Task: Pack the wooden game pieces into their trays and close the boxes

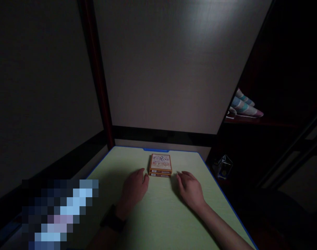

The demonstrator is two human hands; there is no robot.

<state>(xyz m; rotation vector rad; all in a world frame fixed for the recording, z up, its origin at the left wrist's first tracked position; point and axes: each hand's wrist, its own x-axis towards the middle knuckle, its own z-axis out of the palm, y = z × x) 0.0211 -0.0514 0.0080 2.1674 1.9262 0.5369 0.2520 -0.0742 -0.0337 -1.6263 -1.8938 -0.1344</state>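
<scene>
Two flat orange-edged boxes lie stacked near the far side of the light green table. The top one has a pale cover with dark brush-style characters. My left hand, with a dark band on its wrist, rests just left of the stack, thumb and fingers apart and nothing in it. To the right of the boxes is my right hand, its fingers loosely curved and apart, also holding nothing. Neither hand appears to grip the boxes.
The table has a blue rim and a blue handle-like piece at its far edge. Behind it stands a tall grey panel. Striped cloth items lie on a dark shelf at right, above a clear angular object. A pixelated patch covers the lower left.
</scene>
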